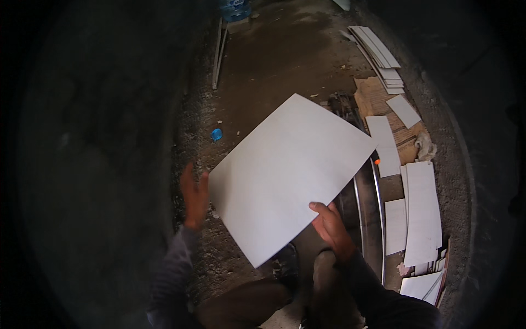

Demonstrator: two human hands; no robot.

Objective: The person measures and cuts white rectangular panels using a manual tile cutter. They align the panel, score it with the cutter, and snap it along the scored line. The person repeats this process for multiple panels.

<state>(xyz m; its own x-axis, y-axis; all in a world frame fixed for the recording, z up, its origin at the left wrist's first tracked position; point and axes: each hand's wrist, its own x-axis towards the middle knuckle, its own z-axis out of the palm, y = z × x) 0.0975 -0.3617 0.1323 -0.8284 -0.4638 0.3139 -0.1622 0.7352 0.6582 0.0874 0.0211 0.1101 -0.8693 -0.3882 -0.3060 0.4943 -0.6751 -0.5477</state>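
A large white rectangular tile (290,175) is held up at a slant in front of me, over the floor. My right hand (329,225) grips its near right edge, with the thumb on the top face and the other fingers underneath. Just off the tile's left corner is my left hand (194,197), slightly blurred, its fingers stretched out and holding nothing. Partly covered by the tile, a long tool with metal rails (370,214), like a tile cutter, lies to the right of my legs.
Cut white tile pieces (422,214) lie along the right wall, some on brown cardboard (405,145). Farther off is a tile stack (378,55). A blue cap-like object (217,134) lies on the dirty floor at left. A water bottle (235,10) stands at the far end.
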